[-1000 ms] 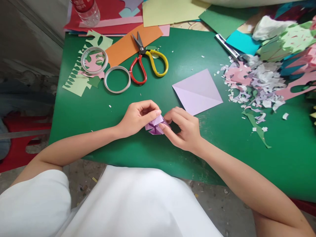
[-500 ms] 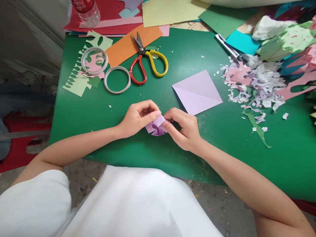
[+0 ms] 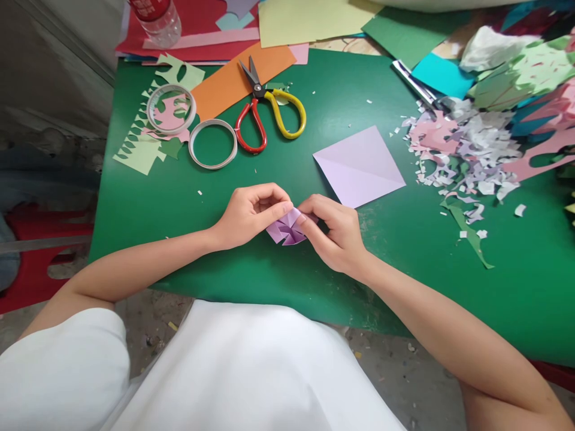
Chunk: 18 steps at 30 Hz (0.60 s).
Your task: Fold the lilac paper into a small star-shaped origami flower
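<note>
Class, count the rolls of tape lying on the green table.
2. One tape roll lies on pale cut paper at far left; the other roll sits beside it, left of the scissors. Paper piles could hide more.

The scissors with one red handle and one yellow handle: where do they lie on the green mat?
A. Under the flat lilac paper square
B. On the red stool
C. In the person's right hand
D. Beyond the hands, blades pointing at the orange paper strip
D: the scissors lie beyond both hands, blades over the orange paper strip.
</note>
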Each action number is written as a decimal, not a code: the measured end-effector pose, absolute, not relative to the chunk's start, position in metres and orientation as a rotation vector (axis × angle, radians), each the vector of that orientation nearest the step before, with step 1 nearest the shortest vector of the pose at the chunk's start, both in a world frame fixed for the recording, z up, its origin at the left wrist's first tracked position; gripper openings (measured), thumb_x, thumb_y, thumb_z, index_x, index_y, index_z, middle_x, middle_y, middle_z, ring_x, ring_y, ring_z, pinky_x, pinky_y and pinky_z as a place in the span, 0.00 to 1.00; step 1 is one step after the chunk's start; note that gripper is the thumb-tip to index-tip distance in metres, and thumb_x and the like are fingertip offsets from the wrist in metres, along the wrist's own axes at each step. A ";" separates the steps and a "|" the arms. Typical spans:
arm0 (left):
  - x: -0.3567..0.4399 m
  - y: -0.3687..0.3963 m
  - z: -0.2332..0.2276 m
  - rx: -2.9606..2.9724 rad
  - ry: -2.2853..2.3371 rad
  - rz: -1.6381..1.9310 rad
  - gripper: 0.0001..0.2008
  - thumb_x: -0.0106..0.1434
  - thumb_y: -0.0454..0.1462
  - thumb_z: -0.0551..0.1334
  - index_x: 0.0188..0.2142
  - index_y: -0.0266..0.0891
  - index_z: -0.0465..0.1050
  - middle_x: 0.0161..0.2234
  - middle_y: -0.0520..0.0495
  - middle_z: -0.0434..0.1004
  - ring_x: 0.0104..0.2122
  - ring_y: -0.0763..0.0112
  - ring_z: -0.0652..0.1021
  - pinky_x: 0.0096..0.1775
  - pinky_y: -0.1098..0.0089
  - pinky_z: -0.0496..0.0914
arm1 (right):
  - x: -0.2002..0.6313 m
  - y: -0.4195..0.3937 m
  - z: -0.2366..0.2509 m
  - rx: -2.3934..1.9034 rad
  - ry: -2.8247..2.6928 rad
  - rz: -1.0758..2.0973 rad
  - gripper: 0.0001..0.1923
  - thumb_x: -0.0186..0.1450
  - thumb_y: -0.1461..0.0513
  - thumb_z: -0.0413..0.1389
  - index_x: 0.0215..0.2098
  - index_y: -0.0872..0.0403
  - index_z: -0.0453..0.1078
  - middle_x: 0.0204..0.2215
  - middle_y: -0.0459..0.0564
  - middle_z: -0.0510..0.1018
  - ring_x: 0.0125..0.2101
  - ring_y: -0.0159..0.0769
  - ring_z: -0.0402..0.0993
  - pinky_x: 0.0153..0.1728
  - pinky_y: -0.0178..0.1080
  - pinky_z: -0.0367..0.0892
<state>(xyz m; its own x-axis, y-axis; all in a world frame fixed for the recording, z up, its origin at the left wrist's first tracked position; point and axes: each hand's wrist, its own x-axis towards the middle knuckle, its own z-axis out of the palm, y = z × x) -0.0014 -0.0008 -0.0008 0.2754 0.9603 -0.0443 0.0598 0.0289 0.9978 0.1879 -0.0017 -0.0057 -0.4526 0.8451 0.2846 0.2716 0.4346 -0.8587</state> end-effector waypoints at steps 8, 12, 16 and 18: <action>0.002 -0.002 -0.002 1.393 1.132 0.977 0.15 0.63 0.46 0.66 0.29 0.36 0.73 0.25 0.52 0.74 0.24 0.78 0.74 0.27 0.78 0.70 | 0.187 0.000 -0.004 -0.972 -1.947 1.002 0.10 0.71 0.60 0.51 0.30 0.52 0.66 0.23 0.45 0.71 0.24 0.30 0.65 0.28 0.36 0.61; 0.002 -0.003 -0.002 1.399 1.122 0.967 0.13 0.63 0.44 0.66 0.29 0.36 0.74 0.25 0.52 0.76 0.25 0.78 0.75 0.27 0.77 0.70 | 0.184 -0.001 -0.003 -1.030 -1.898 0.990 0.10 0.69 0.63 0.53 0.29 0.53 0.66 0.22 0.43 0.71 0.23 0.28 0.64 0.26 0.34 0.60; 0.001 -0.001 -0.001 1.383 1.098 0.947 0.13 0.63 0.44 0.66 0.30 0.36 0.74 0.26 0.52 0.76 0.25 0.77 0.75 0.28 0.77 0.70 | 0.185 -0.001 -0.001 -1.050 -1.862 0.986 0.09 0.67 0.65 0.55 0.28 0.53 0.67 0.21 0.42 0.70 0.21 0.27 0.62 0.23 0.34 0.57; 0.000 0.001 -0.001 1.374 1.078 0.902 0.13 0.62 0.44 0.66 0.30 0.36 0.74 0.26 0.52 0.76 0.26 0.77 0.75 0.29 0.76 0.70 | 0.186 -0.001 -0.001 -1.063 -1.850 0.968 0.09 0.67 0.65 0.55 0.27 0.53 0.66 0.20 0.42 0.69 0.20 0.27 0.61 0.22 0.34 0.56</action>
<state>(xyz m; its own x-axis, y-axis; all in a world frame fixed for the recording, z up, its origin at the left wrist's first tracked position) -0.0003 0.0011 -0.0007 0.2919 0.9544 -0.0623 0.1077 0.0319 0.9937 0.1859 -0.0006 -0.0010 -0.3480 0.9043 0.2473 0.3123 0.3605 -0.8789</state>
